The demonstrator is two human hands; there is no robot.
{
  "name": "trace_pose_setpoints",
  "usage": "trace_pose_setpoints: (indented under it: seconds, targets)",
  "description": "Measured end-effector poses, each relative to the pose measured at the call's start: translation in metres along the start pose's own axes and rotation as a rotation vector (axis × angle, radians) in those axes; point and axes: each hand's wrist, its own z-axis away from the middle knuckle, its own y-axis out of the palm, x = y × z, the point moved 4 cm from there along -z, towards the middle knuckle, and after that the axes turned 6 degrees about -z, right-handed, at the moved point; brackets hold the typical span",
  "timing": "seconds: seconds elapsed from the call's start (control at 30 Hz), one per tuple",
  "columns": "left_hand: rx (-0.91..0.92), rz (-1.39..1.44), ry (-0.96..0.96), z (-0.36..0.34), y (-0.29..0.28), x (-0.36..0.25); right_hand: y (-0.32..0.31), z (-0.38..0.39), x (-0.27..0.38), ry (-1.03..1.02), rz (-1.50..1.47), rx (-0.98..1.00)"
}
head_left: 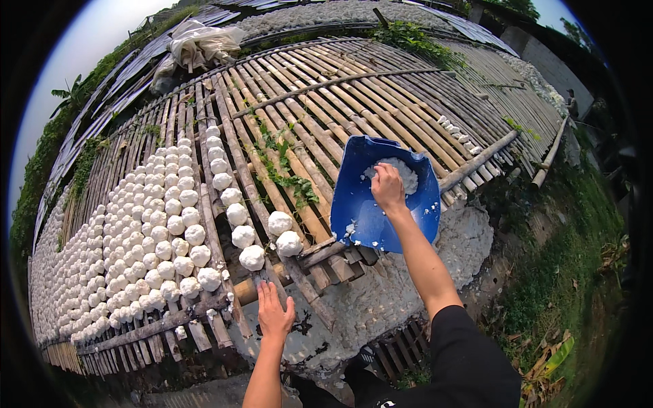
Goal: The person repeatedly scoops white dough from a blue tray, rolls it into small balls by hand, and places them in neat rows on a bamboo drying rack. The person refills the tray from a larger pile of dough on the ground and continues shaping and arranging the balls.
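Observation:
My right hand (pixel 388 187) reaches into a blue plastic tub (pixel 367 217), which rests tilted on the front edge of the bamboo rack. Its fingers are curled into a wet white paste (pixel 407 175) at the tub's far side. Below the rack's front edge, my left hand (pixel 274 314) is held with its fingers stretched out, nothing in it. Just beyond those fingertips sits a white ball (pixel 252 258), the nearest of a single row. Two more white balls, one of them a rough lump (pixel 289 243), lie on the slats to its right.
Many rows of white balls (pixel 160 233) cover the rack's left part. Bare bamboo slats (pixel 306 102) stretch beyond the tub, with a green vine (pixel 292 180) between them. Small white pieces (pixel 459 134) lie farther right. White residue (pixel 469 238) coats the ground beneath.

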Motion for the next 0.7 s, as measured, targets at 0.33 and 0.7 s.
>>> trace_pose_setpoints:
  seconds: [0.33, 0.7]
  targets:
    - [0.067, -0.030, -0.005, -0.003, -0.014, -0.009, 0.068, 0.008, -0.100, -0.095, 0.242, 0.075]
    - [-0.064, 0.659, -0.026, -0.192, 0.023, -0.178, 0.054, -0.013, -0.075, -0.320, 0.507, 0.233]
